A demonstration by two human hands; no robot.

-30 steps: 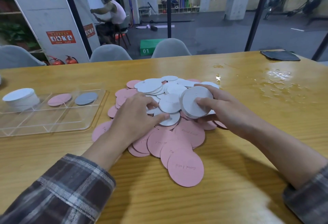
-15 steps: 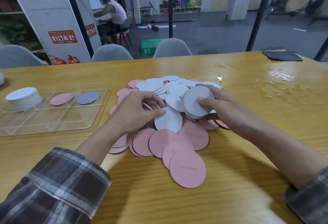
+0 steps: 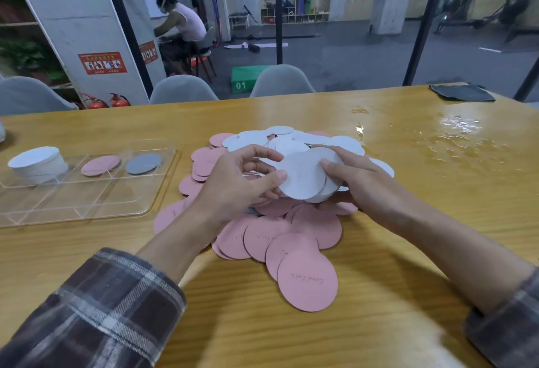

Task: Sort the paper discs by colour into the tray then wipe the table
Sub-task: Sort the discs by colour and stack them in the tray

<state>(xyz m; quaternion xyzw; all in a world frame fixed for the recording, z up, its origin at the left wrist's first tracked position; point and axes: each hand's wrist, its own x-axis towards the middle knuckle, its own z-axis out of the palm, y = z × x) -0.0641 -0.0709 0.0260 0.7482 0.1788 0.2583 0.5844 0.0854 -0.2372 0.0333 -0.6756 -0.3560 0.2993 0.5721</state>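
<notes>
Head view: sorting whites, disc [image 3: 300, 178] pinched in left hand [image 3: 242, 183], stack [image 3: 332, 188] gripped in right hand [image 3: 361, 183]; likely next, add disc to stack, carry to left tray [image 3: 87, 210].

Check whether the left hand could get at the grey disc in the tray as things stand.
Probably yes. The open-topped tray lies to its left, with nothing between the left hand and the grey disc. It pinches a white disc though, so must release that first.
</notes>
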